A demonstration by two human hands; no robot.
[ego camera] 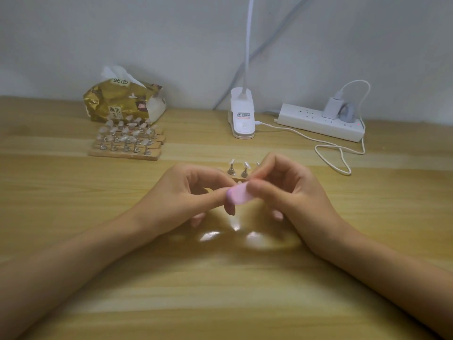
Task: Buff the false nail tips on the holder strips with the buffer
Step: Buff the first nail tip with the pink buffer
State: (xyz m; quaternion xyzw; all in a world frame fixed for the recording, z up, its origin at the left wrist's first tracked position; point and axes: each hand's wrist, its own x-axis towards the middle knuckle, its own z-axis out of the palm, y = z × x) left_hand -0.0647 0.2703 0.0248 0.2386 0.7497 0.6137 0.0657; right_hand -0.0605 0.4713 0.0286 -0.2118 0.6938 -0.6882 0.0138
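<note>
Wooden desk (220, 285) | right hand (286, 192) pinches pink buffer (239, 197) | left hand (186, 192) curled, grip unclear | holder strip (239, 179) mostly hidden behind hands

Tissue pack (123, 101), gold wrapper, far left from where I sit: the pale tag on its top carries two characters, which I read as 纯品, though they are soft in focus; the pale panel on its front reads 原木 on the upper line; the line below that is blurred and I cannot make it out; clip lamp base (242, 119): white sticker with red and black print, too small to read.
</note>
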